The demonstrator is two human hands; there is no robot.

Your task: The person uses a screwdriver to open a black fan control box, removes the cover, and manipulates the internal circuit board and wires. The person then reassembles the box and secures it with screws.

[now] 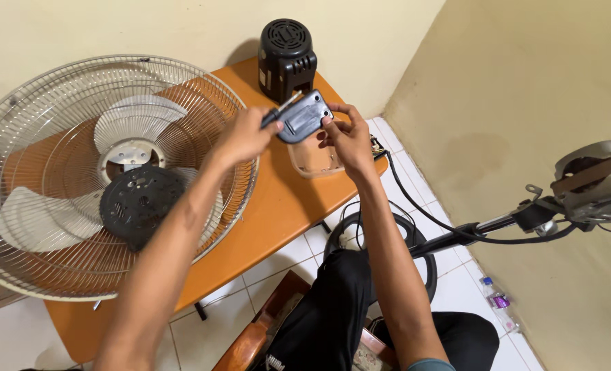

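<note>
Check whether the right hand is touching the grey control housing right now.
Touching. The head view shows the right hand with fingertips pressed on the edge of the grey control housing, with no gap, above the orange table.

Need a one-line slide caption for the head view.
Left hand works a screwdriver on a grey switch housing held by the right hand above an orange table, beside a fan grille.

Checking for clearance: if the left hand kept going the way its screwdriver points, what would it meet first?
The left hand aims the screwdriver at the grey cover held by the right hand, so that comes first; beyond it likely the black motor housing.
</note>
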